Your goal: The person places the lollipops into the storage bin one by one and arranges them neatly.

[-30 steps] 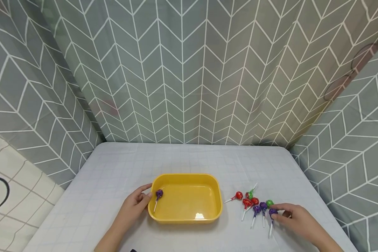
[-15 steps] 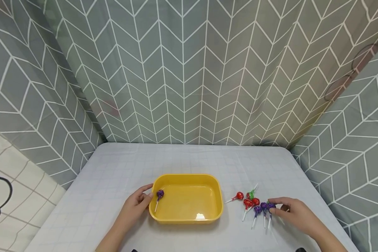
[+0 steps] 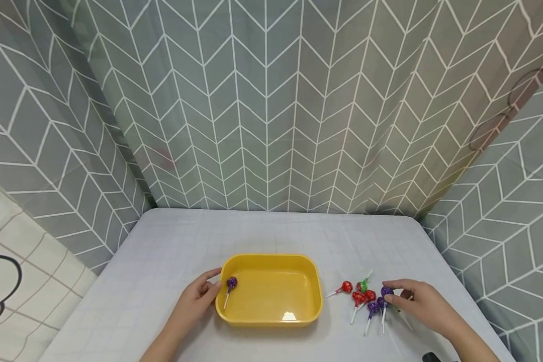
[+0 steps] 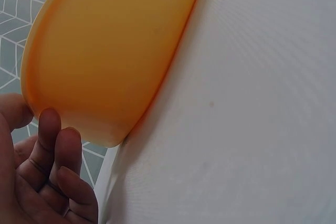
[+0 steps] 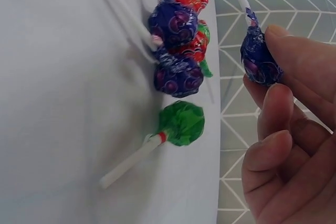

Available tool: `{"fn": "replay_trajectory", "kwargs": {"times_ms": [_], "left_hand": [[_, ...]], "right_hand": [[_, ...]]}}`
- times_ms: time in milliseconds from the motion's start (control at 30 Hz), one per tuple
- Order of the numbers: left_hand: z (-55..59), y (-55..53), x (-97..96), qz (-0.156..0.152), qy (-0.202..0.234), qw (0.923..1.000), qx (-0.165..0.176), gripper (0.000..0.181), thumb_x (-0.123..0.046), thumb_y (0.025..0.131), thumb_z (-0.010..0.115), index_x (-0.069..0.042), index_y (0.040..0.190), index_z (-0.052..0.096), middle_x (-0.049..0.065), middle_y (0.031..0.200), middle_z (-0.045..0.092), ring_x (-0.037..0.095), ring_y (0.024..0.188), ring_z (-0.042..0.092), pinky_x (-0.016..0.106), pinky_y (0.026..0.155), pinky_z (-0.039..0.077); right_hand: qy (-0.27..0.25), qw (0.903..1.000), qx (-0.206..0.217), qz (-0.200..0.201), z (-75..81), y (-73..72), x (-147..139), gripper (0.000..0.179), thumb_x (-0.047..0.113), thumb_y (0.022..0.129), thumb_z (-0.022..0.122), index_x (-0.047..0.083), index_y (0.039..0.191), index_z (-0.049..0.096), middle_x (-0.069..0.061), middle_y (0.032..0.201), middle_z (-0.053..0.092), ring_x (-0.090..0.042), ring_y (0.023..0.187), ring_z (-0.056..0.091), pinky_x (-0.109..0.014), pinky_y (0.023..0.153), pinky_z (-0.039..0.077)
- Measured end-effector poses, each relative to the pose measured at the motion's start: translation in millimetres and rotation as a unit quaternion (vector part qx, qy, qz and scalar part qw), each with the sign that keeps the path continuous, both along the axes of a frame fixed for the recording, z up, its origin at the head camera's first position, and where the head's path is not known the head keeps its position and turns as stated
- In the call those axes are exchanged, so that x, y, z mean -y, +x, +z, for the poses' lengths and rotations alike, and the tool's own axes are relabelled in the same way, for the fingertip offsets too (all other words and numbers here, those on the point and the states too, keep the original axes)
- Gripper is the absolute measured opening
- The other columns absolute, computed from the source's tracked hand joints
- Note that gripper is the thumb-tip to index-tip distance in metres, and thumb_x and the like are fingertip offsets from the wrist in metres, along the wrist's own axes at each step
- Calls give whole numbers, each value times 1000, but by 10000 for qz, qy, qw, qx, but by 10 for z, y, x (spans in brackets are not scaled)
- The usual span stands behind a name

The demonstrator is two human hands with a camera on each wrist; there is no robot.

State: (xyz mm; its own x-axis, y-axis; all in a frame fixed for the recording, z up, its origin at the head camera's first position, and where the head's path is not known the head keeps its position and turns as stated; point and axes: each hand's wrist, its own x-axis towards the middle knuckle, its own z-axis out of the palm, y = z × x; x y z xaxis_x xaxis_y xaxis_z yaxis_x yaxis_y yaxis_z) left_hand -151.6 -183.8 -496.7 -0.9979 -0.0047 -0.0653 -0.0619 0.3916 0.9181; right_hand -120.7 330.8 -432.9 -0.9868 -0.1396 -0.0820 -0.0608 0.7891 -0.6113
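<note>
My left hand holds the left rim of a yellow plastic tray, its thumb at the edge and fingers against the outer wall. One purple-wrapped lollipop lies inside the tray, near that side. On the right, my right hand pinches another purple lollipop by its candy head between thumb and fingers. In the right wrist view this lollipop is apart from the others, stick upward. Below it a green lollipop lies on the table, mostly hidden by the hand in the head view.
Several more lollipops lie in a loose cluster right of the tray: red ones, a red-and-green one and purple ones. A white cloth covers the table. Patterned grey curtains hang behind and at the sides.
My right hand has taken the purple lollipop slightly left and away from me, over the cluster's right end. My left hand stays at the tray. The head view has shifted a little.
</note>
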Motion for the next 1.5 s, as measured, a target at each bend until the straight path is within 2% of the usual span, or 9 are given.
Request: {"fn": "replay_trajectory", "kwargs": {"times_ms": [267, 633, 933, 1200, 1333, 1500], "left_hand": [[4, 13, -7, 14, 2, 10000, 26, 36, -46, 84, 58, -38, 118, 51, 5, 71, 59, 21, 62, 53, 28, 54, 45], [3, 13, 11, -28, 58, 10000, -3, 37, -47, 83, 58, -38, 118, 51, 5, 72, 60, 21, 63, 55, 29, 57, 46], [19, 15, 8, -20, 73, 10000, 55, 38, -47, 83, 58, -37, 119, 51, 5, 73, 60, 21, 64, 56, 29, 57, 47], [33, -9, 18, -85, 12, 10000, -38, 35, -46, 84, 57, -39, 118, 51, 4, 72, 60, 20, 63, 55, 28, 56, 45], [40, 0, 17, -97, 11, 9999, -69, 35, -45, 85, 57, -38, 118, 51, 4, 71, 60, 20, 62, 55, 28, 56, 45], [41, 12, 12, -105, 46, 9999, -25, 37, -46, 84, 57, -37, 119, 51, 5, 72, 60, 21, 63, 56, 29, 58, 46]], "right_hand": [[134, 9992, -370, -2, 35, -48, 62, 41, 48, 79, 62, 21, 110, 64, 9, 90, 61, -10, 66, 51, -24, 54, 43], [44, 9999, -111, 29, 103, -147, 170, 43, 46, 79, 63, 19, 113, 62, 4, 88, 59, -12, 68, 51, -25, 53, 44], [-9, 9999, 21, 159, 140, -222, 265, 46, 49, 78, 63, 20, 114, 61, 6, 89, 59, -16, 69, 52, -27, 54, 46], [105, 9995, -162, 254, 185, -282, 342, 45, 51, 77, 63, 23, 112, 62, 8, 94, 59, -14, 72, 52, -24, 58, 47], [129, 9994, -186, 251, 223, -304, 398, 42, 51, 77, 63, 26, 111, 62, 10, 91, 60, -14, 72, 53, -23, 59, 47], [9, 9993, -216, 313, 252, -331, 483, 38, 48, 77, 65, 28, 110, 62, 9, 91, 61, -15, 72, 53, -25, 60, 47]]}}
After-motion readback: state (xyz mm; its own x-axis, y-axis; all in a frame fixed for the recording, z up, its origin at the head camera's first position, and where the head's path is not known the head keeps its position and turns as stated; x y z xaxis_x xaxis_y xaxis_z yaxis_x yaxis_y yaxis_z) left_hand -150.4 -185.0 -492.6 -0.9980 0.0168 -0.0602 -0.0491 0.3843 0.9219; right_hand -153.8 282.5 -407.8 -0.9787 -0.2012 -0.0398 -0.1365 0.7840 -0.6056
